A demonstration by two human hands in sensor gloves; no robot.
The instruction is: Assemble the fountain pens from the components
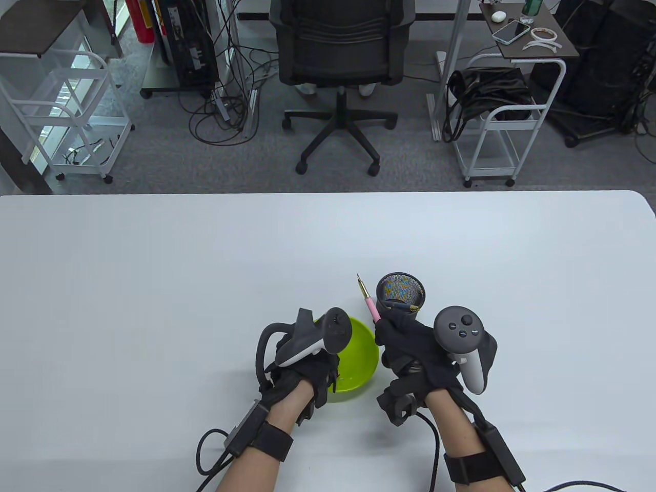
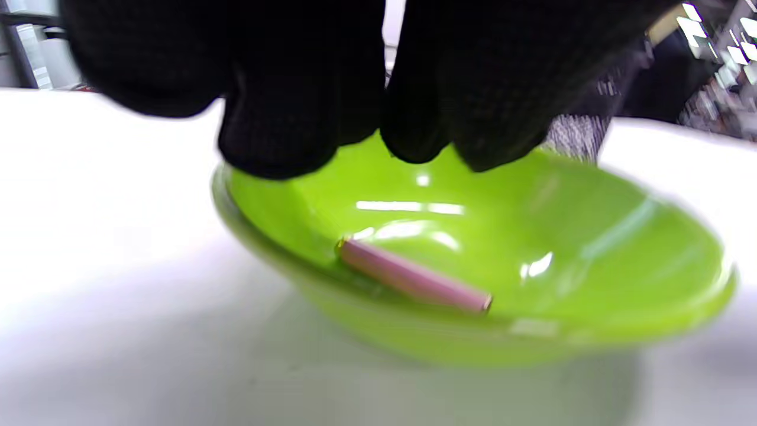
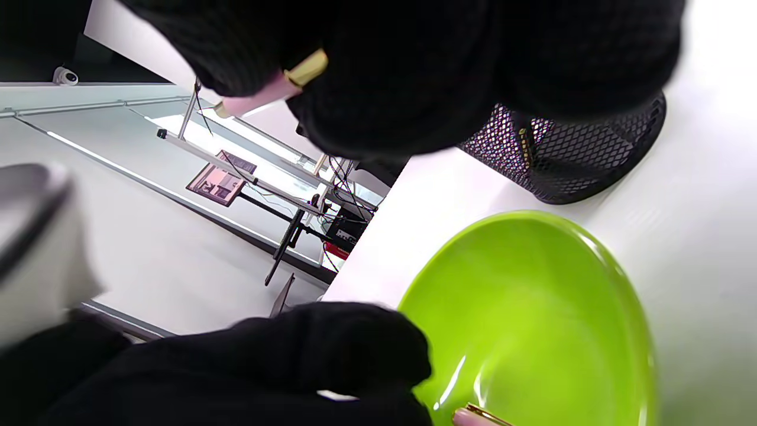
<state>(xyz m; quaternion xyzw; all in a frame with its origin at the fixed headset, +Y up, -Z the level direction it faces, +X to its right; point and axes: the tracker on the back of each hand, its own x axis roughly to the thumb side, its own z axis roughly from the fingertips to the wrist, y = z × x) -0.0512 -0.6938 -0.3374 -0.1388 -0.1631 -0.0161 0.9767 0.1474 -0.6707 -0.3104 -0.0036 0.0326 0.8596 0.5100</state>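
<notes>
While the right hand pinches a pink nib section, nib up, beside the mesh pen cup, the left hand hovers over the green bowl, fingers loosely curled and empty above the pink barrel lying inside on the bench.

Showing lime green, glossy with white glare streaks: the bowl at six o'clock on a plain white table. Lying pale pink with gold-trimmed ends inside it: a pen barrel; matching it in pink and gold, with a gold nib, the pen section at twelve o'clock from the black-gloved right hand. Standing in black diamond mesh at one o'clock from the bowl: the pen cup, the left hand also wearing black knit.
</notes>
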